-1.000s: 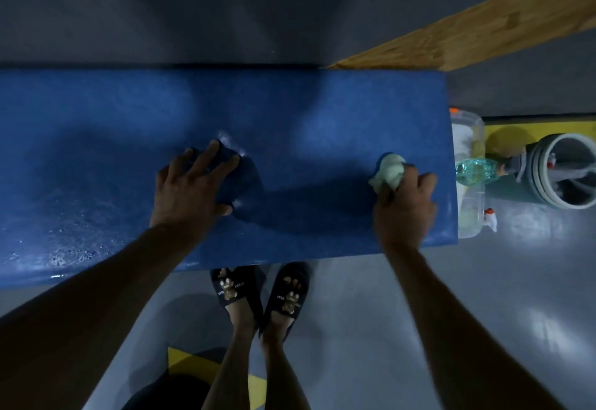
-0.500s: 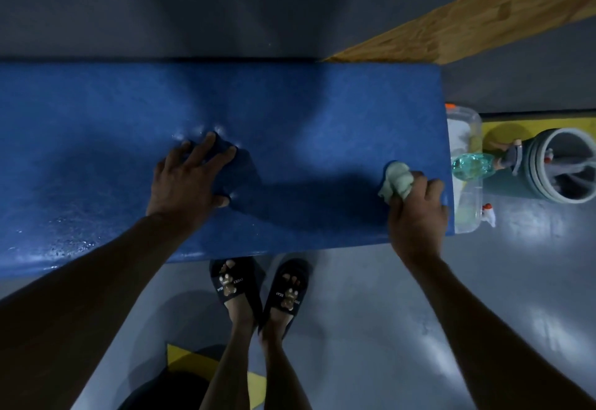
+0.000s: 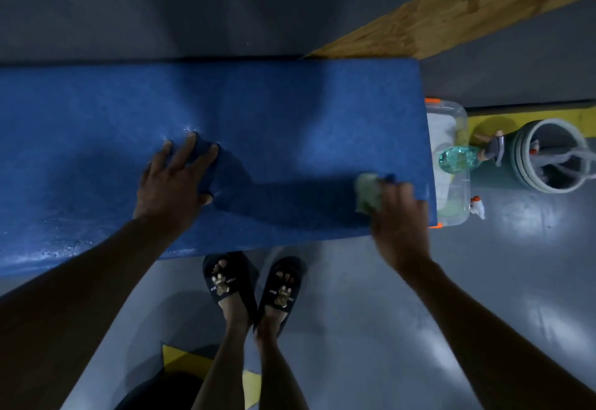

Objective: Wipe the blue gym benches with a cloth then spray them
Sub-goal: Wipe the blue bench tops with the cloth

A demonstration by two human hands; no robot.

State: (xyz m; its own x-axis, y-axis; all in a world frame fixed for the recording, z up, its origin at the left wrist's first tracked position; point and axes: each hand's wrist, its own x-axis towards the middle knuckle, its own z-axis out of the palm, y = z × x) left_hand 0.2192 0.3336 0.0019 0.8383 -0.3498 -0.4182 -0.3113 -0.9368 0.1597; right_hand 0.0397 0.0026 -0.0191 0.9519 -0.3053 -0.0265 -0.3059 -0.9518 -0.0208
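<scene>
A long blue gym bench [image 3: 290, 112] runs across the view, wet and shiny toward its left front edge. My left hand [image 3: 174, 180] lies on its middle with fingers spread flat, pressing down. My right hand [image 3: 396, 212] grips a crumpled pale green cloth [image 3: 367, 195] near the bench's right front corner; the hand is motion-blurred. A clear greenish spray bottle [image 3: 458, 158] lies just past the bench's right end, on top of a plastic box.
A clear plastic box [image 3: 451, 190] with orange clips stands on the floor at the bench's right end. Beside it is a grey bucket [image 3: 554, 154] holding hoses. A wooden plank [image 3: 451, 12] runs diagonally behind. My sandalled feet [image 3: 251, 283] stand on grey floor below the bench.
My right hand with the cloth has slid toward the bench's front right corner. My left hand has stayed pressed on the bench's middle.
</scene>
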